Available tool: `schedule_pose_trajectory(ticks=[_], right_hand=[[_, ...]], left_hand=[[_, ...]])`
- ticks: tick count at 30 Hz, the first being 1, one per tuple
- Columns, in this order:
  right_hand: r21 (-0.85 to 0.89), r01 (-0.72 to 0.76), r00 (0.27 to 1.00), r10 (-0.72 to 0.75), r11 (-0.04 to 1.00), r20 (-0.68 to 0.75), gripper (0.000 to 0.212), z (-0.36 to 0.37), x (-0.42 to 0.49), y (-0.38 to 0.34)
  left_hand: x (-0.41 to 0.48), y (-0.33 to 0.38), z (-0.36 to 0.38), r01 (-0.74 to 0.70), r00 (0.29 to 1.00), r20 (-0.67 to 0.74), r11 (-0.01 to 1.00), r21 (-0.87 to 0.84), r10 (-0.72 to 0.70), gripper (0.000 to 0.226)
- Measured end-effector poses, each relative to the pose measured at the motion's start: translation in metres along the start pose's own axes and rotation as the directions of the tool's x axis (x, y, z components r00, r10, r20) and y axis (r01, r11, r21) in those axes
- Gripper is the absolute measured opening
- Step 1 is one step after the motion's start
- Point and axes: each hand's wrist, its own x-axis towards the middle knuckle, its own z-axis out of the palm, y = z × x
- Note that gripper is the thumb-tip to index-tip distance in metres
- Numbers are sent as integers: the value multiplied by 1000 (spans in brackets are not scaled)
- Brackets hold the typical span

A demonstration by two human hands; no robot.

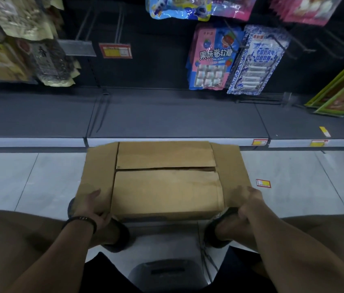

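Cardboard box (166,187) — left hand (91,206) and right hand (246,203) grip its near corners.

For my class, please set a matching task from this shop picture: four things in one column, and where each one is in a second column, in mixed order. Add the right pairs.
Things
1. cardboard box
2. pink candy bag
3. loose price tag
4. black bracelet

Places
A. hanging above the shelf
B. worn on the left wrist
C. gripped by the left hand and right hand
D. lying alone on the floor tiles

Pairs: 1-C, 2-A, 3-D, 4-B
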Motion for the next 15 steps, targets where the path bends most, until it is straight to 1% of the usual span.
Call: schedule_pose_trajectory(ticks=[1,2,3,4,5,6,7,8,9,10,11,12,13,14,15], right_hand=[[52,107,991,-102,993,-90,43,-3,9,-5],[242,128,988,-102,962,-120,51,-2,-6,-9],[318,252,966,-219,914,-137,57,-5,-15,-8],[200,274,959,-252,941,-130,68,-7,-28,-6],[185,286,956,-266,940,-125,77,-5,-43,-13],[122,306,951,-297,944,-87,78,-5,-56,-16],[82,363,932,-364,928,-4,70,-1,-68,-18],[-19,447,893,-445,894,73,60,2,-78,-16],[-112,517,852,-497,849,162,56,3,-86,-10],[-195,584,806,-533,788,257,56,2,-90,-1],[-258,653,751,-561,712,349,56,3,-91,9],[-332,713,695,-559,618,453,51,3,-92,18],[-377,762,643,-548,526,535,48,6,-93,26],[-436,796,605,-519,420,604,52,10,-92,34],[-500,809,587,-469,308,660,57,15,-88,41]], left_hand=[[-4,-5,-6,-9,1000,13,999,37,9,74],[12,-2,-9,-102,994,-17,991,90,104,83],[14,-1,-9,-188,980,-38,971,151,196,95],[7,-6,-7,-290,949,-67,935,202,309,107],[-4,-13,-6,-409,890,-82,866,289,448,115],[-15,-22,-6,-514,829,-29,781,356,559,116],[-28,-32,-5,-603,779,88,703,376,621,110],[-31,-41,-4,-672,730,232,615,412,643,101],[-32,-47,-4,-743,663,390,497,448,639,98],[-26,-51,-3,-799,589,550,326,504,593,104],[-25,-54,-3,-825,534,687,125,551,493,116],[-16,-56,-6,-808,516,761,-72,585,394,129],[-8,-59,-5,-764,529,784,-218,607,325,137],[-2,-62,-1,-716,569,772,-291,635,283,138],[0,-64,3,-666,613,748,-342,663,255,135]])
